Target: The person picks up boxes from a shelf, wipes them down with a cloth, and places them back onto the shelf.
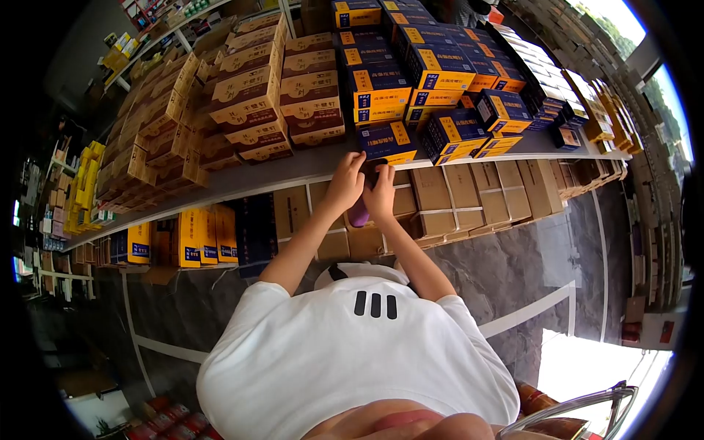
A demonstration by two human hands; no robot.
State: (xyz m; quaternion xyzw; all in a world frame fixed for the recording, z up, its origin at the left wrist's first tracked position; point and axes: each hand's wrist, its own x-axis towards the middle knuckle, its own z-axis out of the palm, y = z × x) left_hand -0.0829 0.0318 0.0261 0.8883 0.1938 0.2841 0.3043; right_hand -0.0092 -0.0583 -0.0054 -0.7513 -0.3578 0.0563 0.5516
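Observation:
A blue and orange box lies at the front edge of the grey shelf. My left hand is at the near left corner of this box, its fingers bent together; what they hold, if anything, is too small to tell. Just to its right, my right hand has its fingers curled up at the box's near side, and its grip cannot be made out. A purple object shows below and between my hands, partly hidden by them.
Brown and cream boxes are stacked to the left on the shelf. More blue and orange boxes stand to the right and behind. Strapped cardboard cartons sit under the shelf, with yellow boxes farther left.

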